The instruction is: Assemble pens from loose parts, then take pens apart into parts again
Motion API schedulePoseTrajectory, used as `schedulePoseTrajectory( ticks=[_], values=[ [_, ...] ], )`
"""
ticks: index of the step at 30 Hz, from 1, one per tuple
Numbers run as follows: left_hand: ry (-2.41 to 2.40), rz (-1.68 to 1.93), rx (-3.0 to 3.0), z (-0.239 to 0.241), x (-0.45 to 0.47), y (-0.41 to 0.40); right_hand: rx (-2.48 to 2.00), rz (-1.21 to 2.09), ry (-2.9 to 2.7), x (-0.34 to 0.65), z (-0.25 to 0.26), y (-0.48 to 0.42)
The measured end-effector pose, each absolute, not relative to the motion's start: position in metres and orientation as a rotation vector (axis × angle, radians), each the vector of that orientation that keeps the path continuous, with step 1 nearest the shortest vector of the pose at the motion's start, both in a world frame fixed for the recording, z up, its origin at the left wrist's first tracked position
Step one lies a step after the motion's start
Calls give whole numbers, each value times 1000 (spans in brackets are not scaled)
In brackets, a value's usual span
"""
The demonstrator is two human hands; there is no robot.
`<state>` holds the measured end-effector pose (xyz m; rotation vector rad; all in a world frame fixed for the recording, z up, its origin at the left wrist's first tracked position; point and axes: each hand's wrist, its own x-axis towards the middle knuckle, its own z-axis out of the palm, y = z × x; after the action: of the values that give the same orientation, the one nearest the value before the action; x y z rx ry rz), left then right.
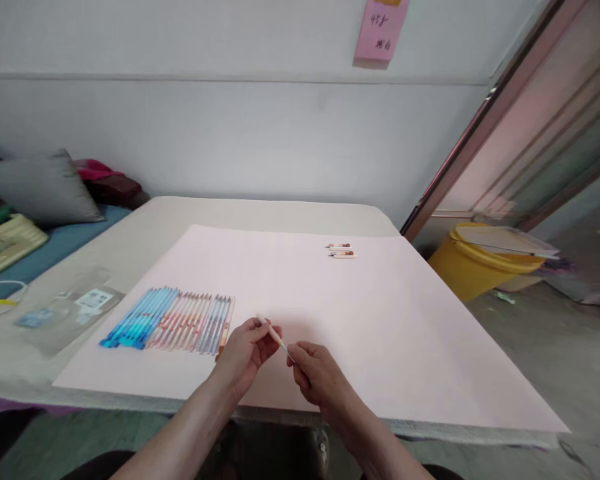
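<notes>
Over the pale pink sheet [375, 327], a slim white pen [275, 335] slants between my two hands. My left hand [245, 350] pinches its upper part, while the fingers of my right hand [320, 373] close on its lower end. To the left of my hands lies a row of pens: bright blue pens [143, 320], clear pens with reddish patterns [185, 320] and grey-blue pens [215, 323]. A pen with an orange-brown end [225, 333] lies at the row's right edge, partly hidden by my left hand. Farther back lie two short pens with brown parts [341, 251].
Clear plastic bags [75, 307] lie on the cream table cover [145, 233] at left. Beyond are a grey cushion [45, 190] and a yellow box-like item [10, 243]. On the right floor stands a yellow bin [465, 267]. A pink note [381, 30] hangs on the wall.
</notes>
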<state>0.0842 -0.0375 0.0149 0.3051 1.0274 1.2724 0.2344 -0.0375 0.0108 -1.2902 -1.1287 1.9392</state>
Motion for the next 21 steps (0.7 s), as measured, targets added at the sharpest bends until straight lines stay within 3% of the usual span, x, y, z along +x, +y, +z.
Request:
schedulePoseTrajectory(
  ticks=[13, 21],
  values=[
    [1162, 1578, 76, 15, 60, -23, -1224, 1883, -1116, 247, 24, -35],
    [944, 1118, 363, 25, 93, -47, -1304, 1620, -1348, 244, 9, -31]
  ],
)
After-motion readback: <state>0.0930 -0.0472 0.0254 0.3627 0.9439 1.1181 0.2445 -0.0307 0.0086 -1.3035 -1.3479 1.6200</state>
